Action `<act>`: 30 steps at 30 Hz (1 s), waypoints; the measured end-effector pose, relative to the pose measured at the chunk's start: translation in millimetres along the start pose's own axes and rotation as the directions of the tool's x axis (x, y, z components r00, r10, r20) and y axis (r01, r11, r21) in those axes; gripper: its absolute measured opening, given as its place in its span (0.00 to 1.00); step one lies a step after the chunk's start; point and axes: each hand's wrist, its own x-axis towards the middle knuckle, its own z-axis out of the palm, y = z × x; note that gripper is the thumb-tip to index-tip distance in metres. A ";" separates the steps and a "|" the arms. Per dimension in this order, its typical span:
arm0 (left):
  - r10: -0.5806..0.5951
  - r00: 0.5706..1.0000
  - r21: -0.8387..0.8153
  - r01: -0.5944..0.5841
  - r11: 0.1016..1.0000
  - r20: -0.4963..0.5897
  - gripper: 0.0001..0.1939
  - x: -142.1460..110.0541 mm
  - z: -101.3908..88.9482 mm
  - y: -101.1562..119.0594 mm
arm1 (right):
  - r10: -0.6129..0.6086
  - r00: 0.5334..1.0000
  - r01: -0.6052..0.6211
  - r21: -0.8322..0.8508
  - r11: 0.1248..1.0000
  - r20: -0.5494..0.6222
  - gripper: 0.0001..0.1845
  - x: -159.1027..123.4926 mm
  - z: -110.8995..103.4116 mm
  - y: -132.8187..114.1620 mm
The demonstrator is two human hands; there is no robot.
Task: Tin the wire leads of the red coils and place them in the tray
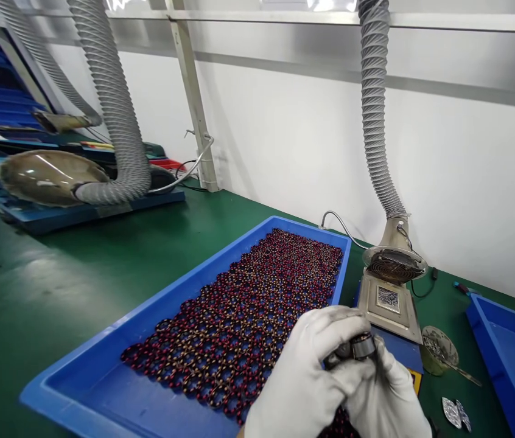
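Both hands wear white gloves and meet over the near right side of a blue tray. My left hand is closed around small dark ring-shaped parts, with a smooth grey-black band facing outward. Against their right side, my right hand is closed too, its fingertips partly hidden. Rows of dark rings with red and copper-coloured windings fill much of the tray. Some wound rings also show just below my hands.
Right of the tray, a metal-topped heating unit with a silvery square sits under a fume hood and hose. Beside it are a cup with a stick, silvery scraps and another blue tray. A second hose and hood stand left.
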 end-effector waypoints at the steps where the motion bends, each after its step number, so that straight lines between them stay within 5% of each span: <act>1: -0.037 0.999 -0.042 0.038 0.998 0.015 0.18 1.2 -0.7 1.6 | 0.007 1.000 -0.007 0.005 1.000 0.004 0.11 -1.3 3.7 -0.3; 6: -0.255 0.967 -0.415 0.231 0.880 -0.003 0.06 6.5 -6.7 6.2 | 0.111 0.994 -0.109 -0.045 0.993 0.025 0.15 -6.5 24.3 -2.4; 10: -0.317 0.934 -0.583 0.166 0.795 -0.166 0.07 6.2 -13.5 6.7 | 0.126 0.992 -0.125 -0.076 0.989 0.009 0.14 -6.6 25.7 -5.9; 12: -0.315 0.937 -0.550 0.187 0.814 -0.148 0.07 6.3 -18.6 7.8 | 0.122 0.992 -0.121 -0.067 0.990 0.021 0.12 -6.7 23.0 -7.9; 16: -0.364 0.919 -0.364 0.395 0.844 0.152 0.12 8.5 -21.0 13.0 | 0.079 0.997 -0.080 -0.070 0.994 -0.010 0.13 -7.9 21.4 -9.2; 22: -0.324 0.943 -0.542 0.314 0.779 0.080 0.07 5.3 -14.6 14.1 | 0.091 0.996 -0.090 -0.150 0.985 0.000 0.12 -9.0 23.8 -8.1; 26: -0.394 0.910 -0.639 0.227 0.735 -0.129 0.04 2.9 -21.9 12.1 | 0.136 0.990 -0.129 -0.164 0.978 0.031 0.12 -9.2 19.7 -11.1; 28: -0.429 0.899 -0.533 0.320 0.784 -0.091 0.07 3.5 -24.8 13.5 | 0.123 0.992 -0.119 -0.158 0.980 0.017 0.13 -9.9 17.0 -12.2; 30: -0.437 0.897 -0.382 0.426 0.820 0.063 0.10 4.8 -24.0 16.3 | 0.084 0.996 -0.082 -0.178 0.981 0.004 0.14 -10.1 13.6 -12.2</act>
